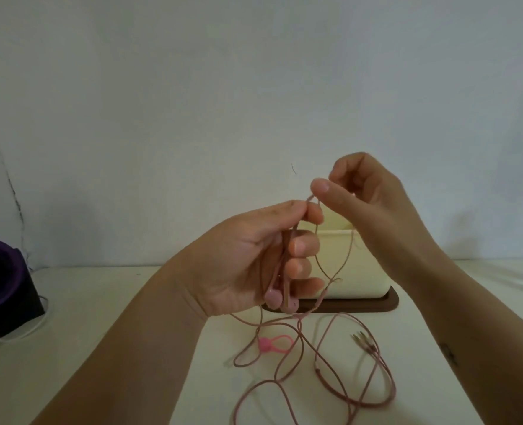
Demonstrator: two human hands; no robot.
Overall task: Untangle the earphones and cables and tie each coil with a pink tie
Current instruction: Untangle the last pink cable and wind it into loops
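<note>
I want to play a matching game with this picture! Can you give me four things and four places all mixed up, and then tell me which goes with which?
Things:
1. earbuds
2. pink tie
3. gold plugs
4. cream box

Places:
A. standing on the brown tray
B. hanging from the left hand
C. lying on the table, at the right of the loose cord
D. lying on the table under the left hand

Pairs: 1-B, 2-D, 3-C, 4-A.
</note>
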